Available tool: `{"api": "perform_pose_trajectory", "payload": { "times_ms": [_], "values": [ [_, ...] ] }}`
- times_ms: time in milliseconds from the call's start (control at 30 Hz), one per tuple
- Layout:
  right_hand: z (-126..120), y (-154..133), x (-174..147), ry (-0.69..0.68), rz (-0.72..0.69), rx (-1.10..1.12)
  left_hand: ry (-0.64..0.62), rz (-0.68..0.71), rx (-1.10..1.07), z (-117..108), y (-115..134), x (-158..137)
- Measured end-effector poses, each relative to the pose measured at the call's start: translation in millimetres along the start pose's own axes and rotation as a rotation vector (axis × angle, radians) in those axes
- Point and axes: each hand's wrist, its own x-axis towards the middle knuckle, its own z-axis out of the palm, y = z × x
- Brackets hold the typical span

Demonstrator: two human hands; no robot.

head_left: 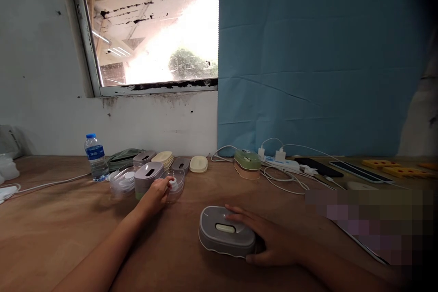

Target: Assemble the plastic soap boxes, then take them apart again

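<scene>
My right hand grips a grey oval-cornered plastic box on the table, its fingers over the top and its thumb at the near side. A pale insert shows in the slot of the box's top. Farther off, my left hand is closed at the white knob of a clear plastic lid. Just left of that hand stands a stack of mauve slotted covers, with green at its bottom. More clear lids lie left of the stack.
Behind are cream covers, a single cream piece, a green pouch and a water bottle. A green-and-peach box stands right of centre. Further right are a power strip, white cables, phones and yellow pieces.
</scene>
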Motion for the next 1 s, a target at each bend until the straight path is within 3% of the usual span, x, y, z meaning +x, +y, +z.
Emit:
{"api": "perform_pose_trajectory", "payload": {
  "times_ms": [100, 200, 300, 367, 500, 833, 900, 1000],
  "values": [
    [0, -1, 0, 0.0, -0.018, 0.018, 0.064, 0.006, -0.04, -4, 5, 0],
    [1, -1, 0, 0.003, -0.024, 0.02, 0.264, -0.023, -0.184, -9, 18, 2],
    [1, -2, 0, 0.019, -0.029, 0.008, 0.507, -0.091, -0.583, -13, 34, 6],
    [1, -2, 1, 0.032, -0.044, -0.013, 0.553, -0.153, -0.896, -15, 46, 8],
    [4, -2, 1, 0.121, -0.1, -0.069, 0.452, -0.282, -1.259, -17, 69, 7],
    [18, 1, 6, 0.569, -0.263, -0.214, 0.153, -0.447, -1.608, 10, 105, -9],
    [19, -1, 7, 0.592, -0.23, -0.222, 0.066, -0.475, -1.639, 20, 109, -12],
    [19, -4, 7, 0.515, -0.157, -0.228, -0.018, -0.514, -1.608, 34, 110, -15]
  ]
}}
